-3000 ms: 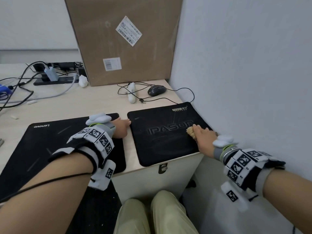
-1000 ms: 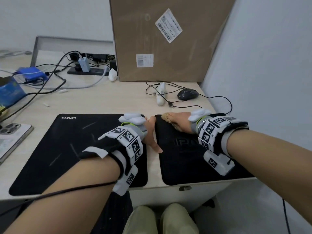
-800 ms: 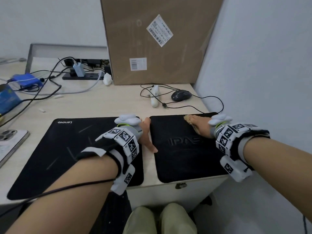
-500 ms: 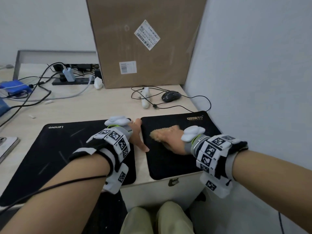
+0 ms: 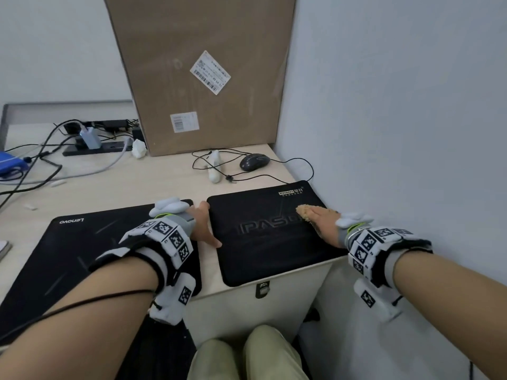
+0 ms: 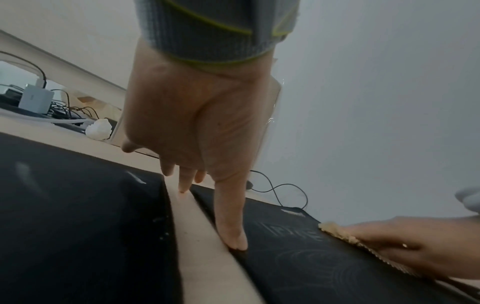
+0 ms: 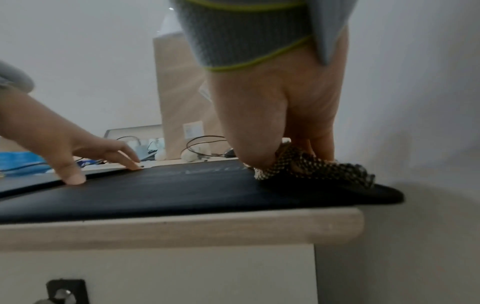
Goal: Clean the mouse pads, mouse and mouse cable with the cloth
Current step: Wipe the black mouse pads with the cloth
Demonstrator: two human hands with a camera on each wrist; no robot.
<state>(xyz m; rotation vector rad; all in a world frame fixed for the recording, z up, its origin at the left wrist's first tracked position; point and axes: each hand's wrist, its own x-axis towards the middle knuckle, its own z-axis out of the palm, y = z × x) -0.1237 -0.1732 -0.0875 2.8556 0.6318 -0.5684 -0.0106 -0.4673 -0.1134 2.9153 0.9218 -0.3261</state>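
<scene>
Flat on the right-hand black rubber mouse pad (image 5: 263,237), the one printed with pale lettering, lies the person's right hand (image 5: 322,224), its straight fingers pressing a tan, coarse-woven cleaning cloth (image 5: 303,211) down against the pad's right side; the cloth pokes out past the fingertips and, in the right wrist view, bunches under the palm near the pad's right edge. The left hand (image 5: 201,224) is spread and relaxed, grasping nothing, with its thumb tip and fingertips (image 6: 235,242) resting on the left border of that same pad, beside the bare strip of pale wooden desk (image 5: 115,185) that separates it from the larger black Lenovo mouse pad (image 5: 71,253) on the left. Well behind both pads, the dark oval computer mouse (image 5: 254,161) sits near a tall brown cardboard box (image 5: 200,64), its thin black cable (image 5: 296,163) looping loosely across the desk toward the wall.
</scene>
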